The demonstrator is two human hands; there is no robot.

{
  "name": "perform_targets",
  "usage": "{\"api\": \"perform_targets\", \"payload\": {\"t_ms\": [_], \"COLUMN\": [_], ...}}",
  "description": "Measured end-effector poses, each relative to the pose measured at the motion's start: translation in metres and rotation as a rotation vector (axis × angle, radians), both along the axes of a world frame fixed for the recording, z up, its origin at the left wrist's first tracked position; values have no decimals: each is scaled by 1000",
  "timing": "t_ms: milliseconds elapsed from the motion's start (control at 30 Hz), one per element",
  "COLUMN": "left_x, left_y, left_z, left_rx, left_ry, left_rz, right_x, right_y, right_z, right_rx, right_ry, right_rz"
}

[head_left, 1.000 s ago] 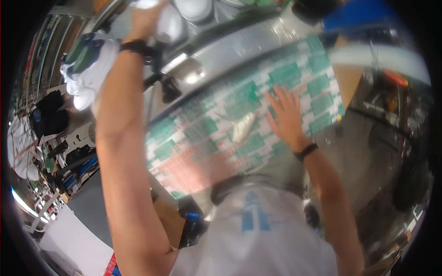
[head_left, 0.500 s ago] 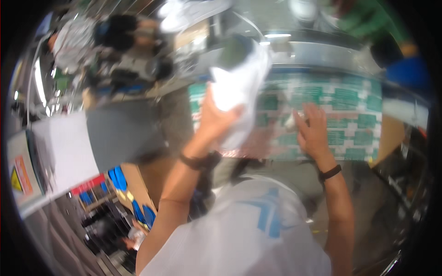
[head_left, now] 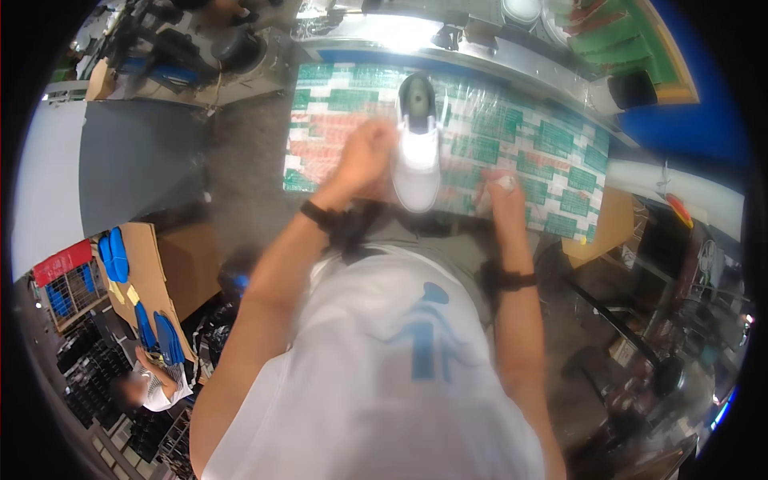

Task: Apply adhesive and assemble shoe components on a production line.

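Note:
A white low shoe point(head_left: 418, 164) with a dark greenish inside lies on the work surface, its toe toward me. Just left of its middle is my left hand point(head_left: 370, 150), fingers curled in and slightly blurred; whether anything is in them is hidden. To the shoe's right, apart from it, my right hand point(head_left: 504, 196) hangs at the near edge with its fingers closed. A small whitish thing point(head_left: 506, 183), too small to name, shows at those fingers. Dark bands circle both my wrists.
Under the shoe, the worktop point(head_left: 552, 172) has a green, white and reddish patterned cover. Beyond it runs a metal ledge point(head_left: 512, 60). A green rack point(head_left: 620, 40) stands far right, a grey panel point(head_left: 144, 160) left. Another person point(head_left: 156, 384) appears lower left, beside cardboard point(head_left: 188, 268).
The white shoe went from my left hand onto the covered worktop and now points toward me. My left hand has let go of it. My right hand has shifted toward the near edge.

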State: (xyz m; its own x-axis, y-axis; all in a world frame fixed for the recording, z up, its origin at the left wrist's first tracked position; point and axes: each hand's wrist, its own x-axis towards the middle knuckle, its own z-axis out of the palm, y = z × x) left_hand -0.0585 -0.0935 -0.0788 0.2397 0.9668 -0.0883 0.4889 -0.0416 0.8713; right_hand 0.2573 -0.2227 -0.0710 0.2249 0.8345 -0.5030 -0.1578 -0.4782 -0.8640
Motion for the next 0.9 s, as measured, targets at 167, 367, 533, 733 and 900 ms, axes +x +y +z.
{"api": "perform_targets", "payload": {"t_ms": [167,367,533,733,900], "left_x": [-5,-6,26,27,30], "left_y": [29,91,81,85,90], "left_z": [44,54,53,50,61], "left_rx": [-704,-47,41,60,-57], "left_ry": [-781,247,-20,50,51], "left_rz": [176,31,-472,-400,-433], "right_x": [-49,-108,-117,-140,-181], "right_y": [-17,32,41,40,5], "right_z": [48,64,45,60,79], "right_rx": [231,837,750,610,528], "right_ry": [223,-964,-1255,-807,-459], "right_rz": [128,547,643,569,773]}}
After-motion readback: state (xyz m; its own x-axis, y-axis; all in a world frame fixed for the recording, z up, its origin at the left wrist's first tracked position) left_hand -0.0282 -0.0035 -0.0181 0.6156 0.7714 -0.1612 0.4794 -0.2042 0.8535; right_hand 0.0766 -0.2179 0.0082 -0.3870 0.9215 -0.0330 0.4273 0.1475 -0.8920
